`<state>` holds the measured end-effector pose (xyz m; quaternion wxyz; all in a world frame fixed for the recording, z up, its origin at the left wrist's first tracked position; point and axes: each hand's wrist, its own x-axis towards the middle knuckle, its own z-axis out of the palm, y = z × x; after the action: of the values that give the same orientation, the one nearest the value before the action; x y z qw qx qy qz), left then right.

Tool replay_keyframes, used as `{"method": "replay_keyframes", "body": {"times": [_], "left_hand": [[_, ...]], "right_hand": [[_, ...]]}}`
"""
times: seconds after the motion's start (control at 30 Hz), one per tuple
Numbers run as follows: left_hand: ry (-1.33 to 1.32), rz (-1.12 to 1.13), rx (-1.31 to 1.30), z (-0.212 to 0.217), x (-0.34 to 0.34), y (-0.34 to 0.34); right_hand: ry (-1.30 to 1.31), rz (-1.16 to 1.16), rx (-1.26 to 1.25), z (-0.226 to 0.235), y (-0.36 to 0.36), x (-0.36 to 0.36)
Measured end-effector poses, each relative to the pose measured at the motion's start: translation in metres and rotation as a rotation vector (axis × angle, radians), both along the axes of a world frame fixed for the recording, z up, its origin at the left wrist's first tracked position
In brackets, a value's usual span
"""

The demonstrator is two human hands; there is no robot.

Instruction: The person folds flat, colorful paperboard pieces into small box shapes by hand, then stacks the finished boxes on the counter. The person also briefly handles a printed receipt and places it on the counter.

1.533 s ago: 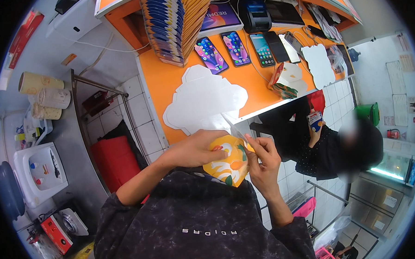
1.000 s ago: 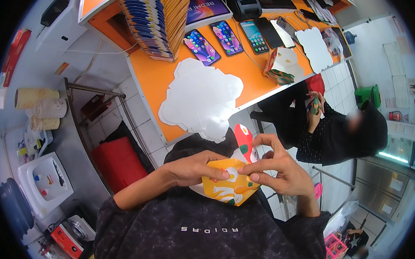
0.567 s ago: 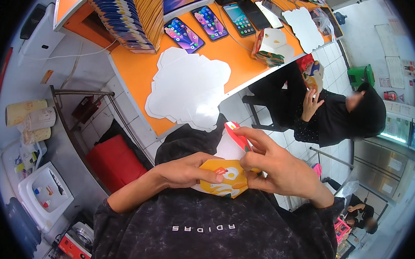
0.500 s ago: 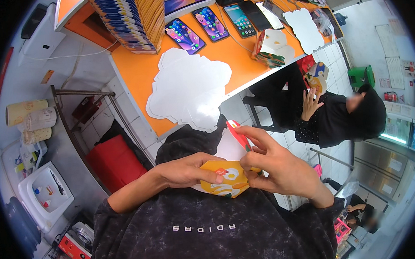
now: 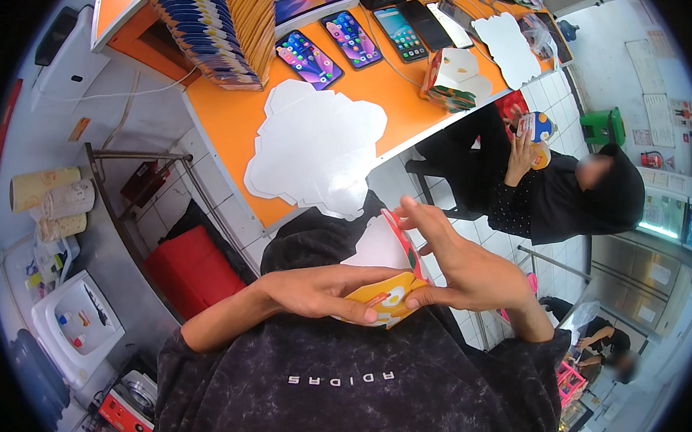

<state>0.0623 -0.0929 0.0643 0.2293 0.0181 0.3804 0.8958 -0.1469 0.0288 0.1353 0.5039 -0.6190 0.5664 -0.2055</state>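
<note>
Close in front of my dark shirt I hold a partly folded paper food box, with a yellow printed panel (image 5: 398, 289), a red side flap and a white inside. My left hand (image 5: 314, 292) grips its left part, thumb over the yellow face and fingers behind. My right hand (image 5: 476, 272) has its thumb pressed on the right edge of the yellow panel; its forefinger is raised beside the red flap (image 5: 405, 236). Beyond the box lies a pile of flat white carton blanks (image 5: 316, 148), overhanging the front edge of the orange table (image 5: 223, 136).
Tall stacks of nested printed boxes (image 5: 222, 40) stand at the table's far left. Several phones (image 5: 308, 59) lie along the back. A folded box (image 5: 452, 80) and white blanks (image 5: 507, 51) sit farther right. A seated co-worker (image 5: 561, 183) holds a printed carton (image 5: 539, 134).
The yellow panel has tilted and shows less of its face. My right forefinger has lifted off the red flap's top. The co-worker's carton has turned, with both their hands now on it.
</note>
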Motion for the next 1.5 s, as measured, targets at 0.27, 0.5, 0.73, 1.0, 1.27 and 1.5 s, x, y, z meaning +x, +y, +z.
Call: {"method": "replay_keyframes", "body": {"times": [0.27, 0.5, 0.73, 1.0, 1.27, 1.5], "left_hand": [[-0.118, 0.018, 0.142, 0.001, 0.008, 0.002], [-0.149, -0.119, 0.215, -0.009, 0.007, 0.004], [-0.053, -0.077, 0.201, -0.013, 0.009, 0.008], [0.035, -0.091, -0.071, -0.001, -0.006, -0.01], [0.522, 0.107, -1.512, 0.039, -0.015, 0.003], [0.678, 0.791, -1.53, 0.032, 0.005, 0.0]], "right_hand": [[-0.033, -0.045, 0.007, -0.013, 0.009, -0.011], [-0.072, -0.095, 0.144, -0.005, 0.028, -0.011], [0.12, -0.104, 0.045, 0.001, 0.042, 0.02], [0.067, -0.246, 0.035, -0.014, 0.046, 0.022], [-0.43, -0.784, -0.054, -0.026, 0.013, 0.011], [-0.547, -1.097, -0.229, -0.067, -0.021, 0.017]]}}
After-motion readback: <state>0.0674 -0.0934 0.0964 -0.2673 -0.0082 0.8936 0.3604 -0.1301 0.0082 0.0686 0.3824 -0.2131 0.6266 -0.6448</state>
